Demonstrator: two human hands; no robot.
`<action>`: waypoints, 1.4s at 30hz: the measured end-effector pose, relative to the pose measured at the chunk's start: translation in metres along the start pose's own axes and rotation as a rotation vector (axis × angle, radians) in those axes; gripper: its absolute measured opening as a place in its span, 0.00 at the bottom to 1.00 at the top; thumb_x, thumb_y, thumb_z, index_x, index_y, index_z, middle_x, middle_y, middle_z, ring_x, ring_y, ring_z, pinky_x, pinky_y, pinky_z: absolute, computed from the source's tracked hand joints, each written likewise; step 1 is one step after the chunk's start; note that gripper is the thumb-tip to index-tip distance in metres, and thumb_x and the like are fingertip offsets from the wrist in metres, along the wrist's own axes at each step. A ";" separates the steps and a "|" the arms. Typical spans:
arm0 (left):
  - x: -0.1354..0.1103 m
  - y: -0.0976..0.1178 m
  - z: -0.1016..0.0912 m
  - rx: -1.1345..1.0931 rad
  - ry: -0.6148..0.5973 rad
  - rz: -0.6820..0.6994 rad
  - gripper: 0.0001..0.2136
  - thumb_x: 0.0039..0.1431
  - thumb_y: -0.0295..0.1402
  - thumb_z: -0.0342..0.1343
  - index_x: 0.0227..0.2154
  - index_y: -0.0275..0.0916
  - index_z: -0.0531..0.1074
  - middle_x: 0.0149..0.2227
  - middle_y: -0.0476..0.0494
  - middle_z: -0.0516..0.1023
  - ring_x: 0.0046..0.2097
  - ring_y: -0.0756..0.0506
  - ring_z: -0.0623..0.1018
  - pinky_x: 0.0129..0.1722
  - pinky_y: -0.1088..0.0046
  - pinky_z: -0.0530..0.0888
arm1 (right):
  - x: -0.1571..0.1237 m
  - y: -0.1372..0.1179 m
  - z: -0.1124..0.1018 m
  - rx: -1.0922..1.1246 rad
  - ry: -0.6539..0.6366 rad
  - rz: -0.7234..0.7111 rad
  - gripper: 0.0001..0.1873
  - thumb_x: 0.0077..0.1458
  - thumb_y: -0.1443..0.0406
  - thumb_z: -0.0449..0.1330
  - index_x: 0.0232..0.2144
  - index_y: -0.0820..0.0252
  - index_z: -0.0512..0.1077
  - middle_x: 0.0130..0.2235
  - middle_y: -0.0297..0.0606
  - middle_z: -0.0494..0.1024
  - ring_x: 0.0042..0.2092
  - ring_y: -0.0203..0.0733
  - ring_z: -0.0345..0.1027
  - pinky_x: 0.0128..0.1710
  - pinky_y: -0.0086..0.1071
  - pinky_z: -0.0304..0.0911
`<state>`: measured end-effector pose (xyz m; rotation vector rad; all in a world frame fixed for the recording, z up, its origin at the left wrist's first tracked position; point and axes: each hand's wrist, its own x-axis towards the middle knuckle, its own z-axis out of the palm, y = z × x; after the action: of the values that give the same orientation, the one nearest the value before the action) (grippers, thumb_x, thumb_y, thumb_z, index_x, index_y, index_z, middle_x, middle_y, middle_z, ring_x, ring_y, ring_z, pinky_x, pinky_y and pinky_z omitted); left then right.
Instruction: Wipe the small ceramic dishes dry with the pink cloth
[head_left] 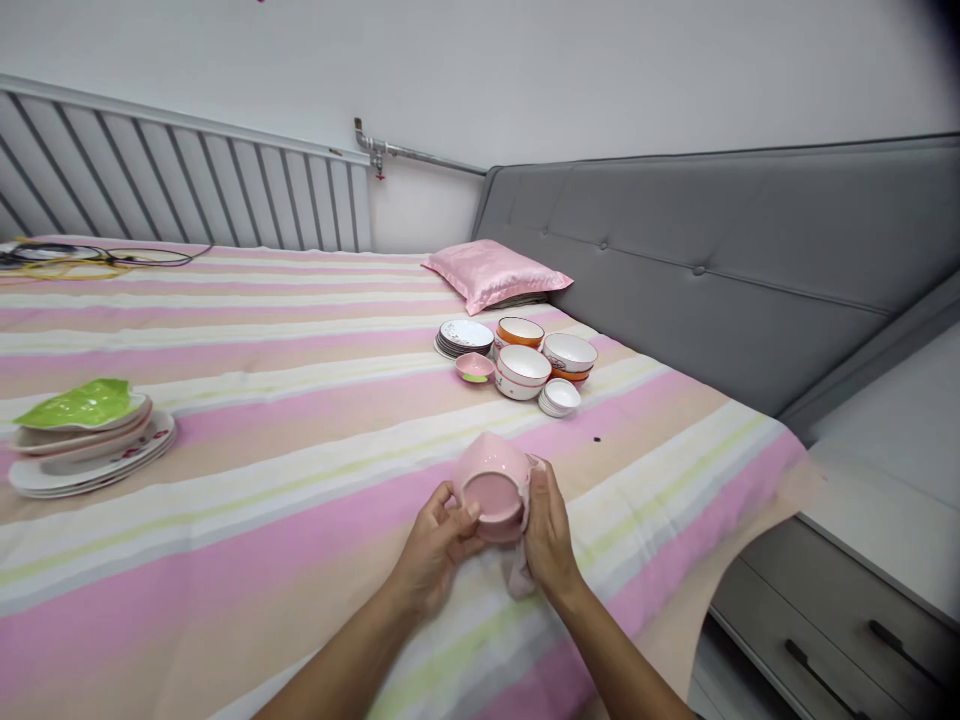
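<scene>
A pink bowl (492, 484) is held over the striped bed, tipped so its underside and foot ring face me. My left hand (435, 548) grips its left rim with curled fingers. My right hand (547, 535) presses a pale pink cloth (523, 560) against the bowl's right side; the cloth hangs down below the bowl.
Further up the striped bedsheet (300, 420) sit a stack of small plates (465, 338), several bowls (523, 370), a small pink dish (474, 368) and a pink pillow (495, 272). Large plates topped by a green leaf dish (82, 430) lie at left. A grey nightstand (847, 610) stands at right.
</scene>
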<state>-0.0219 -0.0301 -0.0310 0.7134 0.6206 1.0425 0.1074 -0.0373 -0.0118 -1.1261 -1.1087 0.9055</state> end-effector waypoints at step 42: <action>-0.002 0.036 -0.019 0.250 -0.184 -0.117 0.26 0.39 0.29 0.65 0.44 0.40 0.67 0.39 0.39 0.73 0.39 0.43 0.74 0.39 0.67 0.69 | 0.010 -0.006 -0.007 0.318 -0.266 0.453 0.22 0.45 0.51 0.59 0.36 0.61 0.73 0.25 0.34 0.73 0.25 0.37 0.64 0.23 0.27 0.58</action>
<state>-0.0564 -0.0160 -0.0143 0.9679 0.6305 0.7880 0.1160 -0.0306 -0.0044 -1.0245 -0.8864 1.5651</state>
